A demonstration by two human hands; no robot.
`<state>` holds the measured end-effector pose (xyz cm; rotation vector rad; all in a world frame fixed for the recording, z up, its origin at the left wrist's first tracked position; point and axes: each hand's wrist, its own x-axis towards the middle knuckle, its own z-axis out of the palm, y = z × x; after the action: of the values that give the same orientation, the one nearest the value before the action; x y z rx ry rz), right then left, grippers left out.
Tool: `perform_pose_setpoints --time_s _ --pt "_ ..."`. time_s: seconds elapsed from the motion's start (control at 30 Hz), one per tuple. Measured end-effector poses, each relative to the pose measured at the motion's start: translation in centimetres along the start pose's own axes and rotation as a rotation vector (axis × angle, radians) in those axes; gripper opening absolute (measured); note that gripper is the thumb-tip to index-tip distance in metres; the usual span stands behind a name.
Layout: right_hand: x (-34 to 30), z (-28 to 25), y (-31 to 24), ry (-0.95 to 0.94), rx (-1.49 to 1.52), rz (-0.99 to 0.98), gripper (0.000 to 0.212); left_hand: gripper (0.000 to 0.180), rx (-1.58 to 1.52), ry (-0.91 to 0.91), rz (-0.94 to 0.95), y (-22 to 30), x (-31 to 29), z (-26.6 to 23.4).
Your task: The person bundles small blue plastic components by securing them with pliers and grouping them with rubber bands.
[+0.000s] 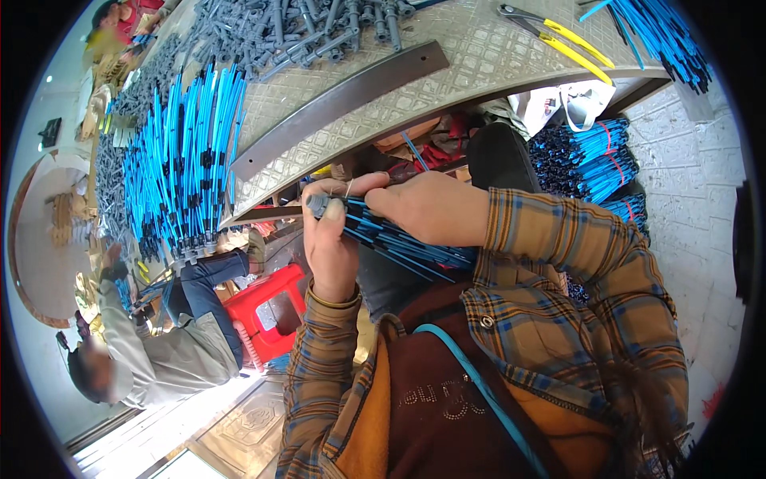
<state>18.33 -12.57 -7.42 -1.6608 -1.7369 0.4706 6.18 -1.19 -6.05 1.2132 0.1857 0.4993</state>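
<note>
My left hand (329, 251) is closed, thumb and fingers gripping a small grey plastic connector (317, 205) above my lap. Close beside it, my right hand (431, 206) pinches with its fingertips toward the connector. A thin blue wire (414, 150) sticks out from behind the right hand and seems held in it; a fine thin end shows between the two hands. Under the hands lies a bundle of blue wires with black parts (411, 246) across my lap. The right hand covers part of this bundle.
On the patterned tabletop (471, 76) lie a dark metal strip (343, 108), grey plastic parts (343, 28), blue wire bundles (187, 152) and yellow-handled snips (570, 44). Tied bundles (598, 156) sit at the right. A red plastic stool (259, 315) and another person (175, 343) are at the left.
</note>
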Motion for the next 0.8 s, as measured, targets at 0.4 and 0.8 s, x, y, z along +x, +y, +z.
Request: perform_pose_setpoints --time_s 0.4,0.8 --pt "-0.3 0.8 -0.7 0.001 -0.027 -0.002 0.018 0.012 0.072 0.338 -0.010 -0.2 -0.8 1.7" --pt "-3.7 8.3 5.7 -0.047 0.923 0.480 0.036 0.009 -0.102 0.441 0.095 -0.1 -4.9 -1.1"
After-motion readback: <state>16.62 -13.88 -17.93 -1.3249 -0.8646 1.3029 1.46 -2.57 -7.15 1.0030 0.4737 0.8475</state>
